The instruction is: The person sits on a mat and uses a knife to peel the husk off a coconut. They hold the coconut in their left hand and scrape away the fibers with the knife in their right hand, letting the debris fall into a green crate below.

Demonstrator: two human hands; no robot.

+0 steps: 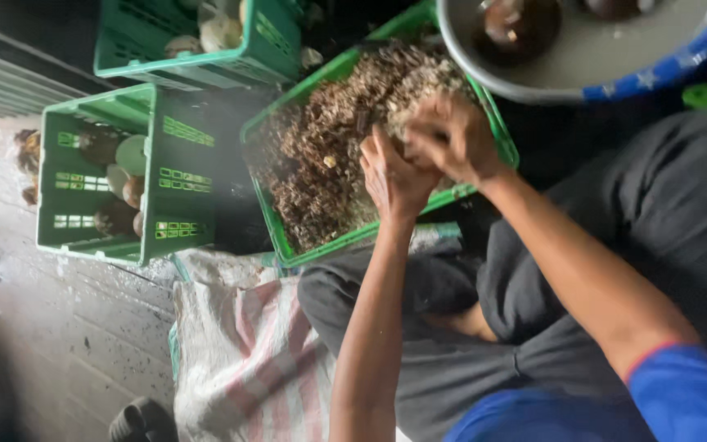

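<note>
Both hands meet over a green plastic crate [284,245] heaped with brown, shredded husk-like scraps [321,164]. The left hand [394,176] and the right hand [452,139] are pressed close together, fingers curled around something small held between them; I cannot tell what it is, since the fingers hide it. The hands hover just above the far edge of the scrap heap, touching each other, with the crate sitting right in front of the person's knees.

The person sits with legs in dark grey trousers [468,344] drawn up, and a blue sleeve [681,393] shows on the right arm. Just beside the scrap crate, by the right hand, is a grey basin with a blue rim [607,78] holding a couple of dark brown rounded fruits [513,29].

On the other side of the scrap crate stands a second green crate [177,180] with several round brown and pale pieces [124,180] inside. A third green crate [267,49], holding pale rounded pieces, sits near it. A striped pink-and-white sack [239,352] lies on the wet, speckled floor [75,327] next to the person's leg, and a dark sandal [141,421] rests close to it.
</note>
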